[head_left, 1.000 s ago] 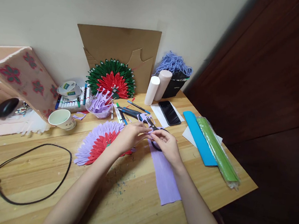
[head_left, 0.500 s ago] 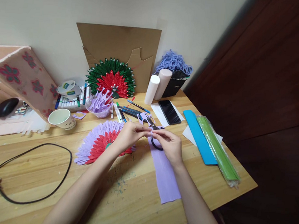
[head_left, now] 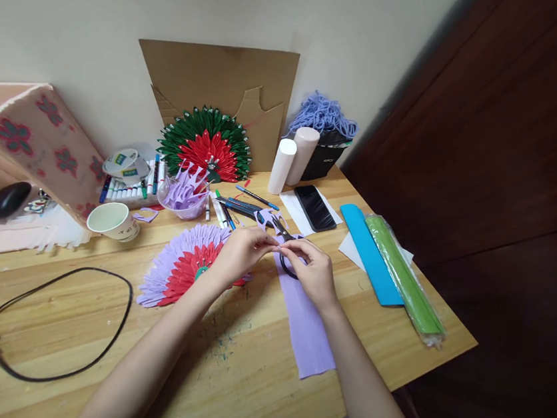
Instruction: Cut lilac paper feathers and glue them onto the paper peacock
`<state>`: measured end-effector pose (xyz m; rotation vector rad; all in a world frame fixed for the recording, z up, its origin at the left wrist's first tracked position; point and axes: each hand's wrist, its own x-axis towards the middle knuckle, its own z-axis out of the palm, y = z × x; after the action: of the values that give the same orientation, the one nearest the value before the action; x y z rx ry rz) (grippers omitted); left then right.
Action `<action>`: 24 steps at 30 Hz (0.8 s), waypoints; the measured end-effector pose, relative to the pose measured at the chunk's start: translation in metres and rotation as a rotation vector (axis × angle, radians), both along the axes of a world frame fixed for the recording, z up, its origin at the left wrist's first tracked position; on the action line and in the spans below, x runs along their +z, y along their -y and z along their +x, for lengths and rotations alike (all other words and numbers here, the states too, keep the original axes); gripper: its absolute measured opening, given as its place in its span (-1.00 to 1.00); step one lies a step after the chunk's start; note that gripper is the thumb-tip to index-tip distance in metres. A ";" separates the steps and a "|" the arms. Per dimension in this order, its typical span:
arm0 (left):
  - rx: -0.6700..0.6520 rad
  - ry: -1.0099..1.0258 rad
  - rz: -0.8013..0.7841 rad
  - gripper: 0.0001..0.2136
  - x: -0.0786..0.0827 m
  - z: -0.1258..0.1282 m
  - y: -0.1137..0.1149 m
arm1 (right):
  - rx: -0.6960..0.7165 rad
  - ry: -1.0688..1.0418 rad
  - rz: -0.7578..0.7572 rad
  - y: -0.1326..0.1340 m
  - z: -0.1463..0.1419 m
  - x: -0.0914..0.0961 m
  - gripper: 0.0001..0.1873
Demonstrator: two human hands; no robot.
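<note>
My left hand (head_left: 241, 252) and my right hand (head_left: 312, 272) meet above a wooden table (head_left: 219, 377), fingertips pinched together on a small purple paper piece (head_left: 278, 244) that is mostly hidden between them. Black scissors (head_left: 284, 250) lie right under and behind the fingers, on a strip of purple paper (head_left: 308, 326) that runs toward the near edge. Under my left wrist sits a purple and red paper fan (head_left: 182, 264).
A green and red fan (head_left: 206, 144) leans on cardboard (head_left: 222, 88) at the wall. Nearby are a bowl of purple cut pieces (head_left: 184, 195), pens (head_left: 238, 208), a paper cup (head_left: 111, 220), a phone (head_left: 315, 208), blue and green paper rolls (head_left: 392, 269), and a black cable (head_left: 59, 318) at left.
Both hands stay together over the scissors with only slight finger shifts; the view has drifted a little.
</note>
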<state>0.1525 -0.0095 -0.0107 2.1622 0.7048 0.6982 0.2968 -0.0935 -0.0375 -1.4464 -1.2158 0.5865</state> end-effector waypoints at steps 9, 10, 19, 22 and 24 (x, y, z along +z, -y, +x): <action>-0.017 0.036 0.006 -0.84 0.003 -0.001 -0.002 | 0.030 0.077 0.000 0.001 0.000 0.000 -0.89; -0.006 0.038 0.004 -0.84 0.003 -0.002 -0.003 | 0.026 0.082 -0.003 0.001 0.000 0.000 -0.90; 0.020 0.071 -0.303 -0.76 -0.004 -0.001 -0.004 | 0.027 -0.103 -0.034 -0.002 0.004 -0.006 -0.88; 0.016 0.001 -0.322 -0.80 -0.006 0.001 -0.002 | 0.041 -0.123 -0.035 -0.002 0.002 -0.005 -0.87; 0.014 -0.016 -0.321 -0.79 -0.006 0.001 -0.001 | 0.043 -0.099 -0.013 -0.001 0.001 -0.004 -0.86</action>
<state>0.1536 -0.0084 -0.0163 1.8726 0.7839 0.5346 0.2979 -0.0926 -0.0410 -1.3881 -1.1692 0.6888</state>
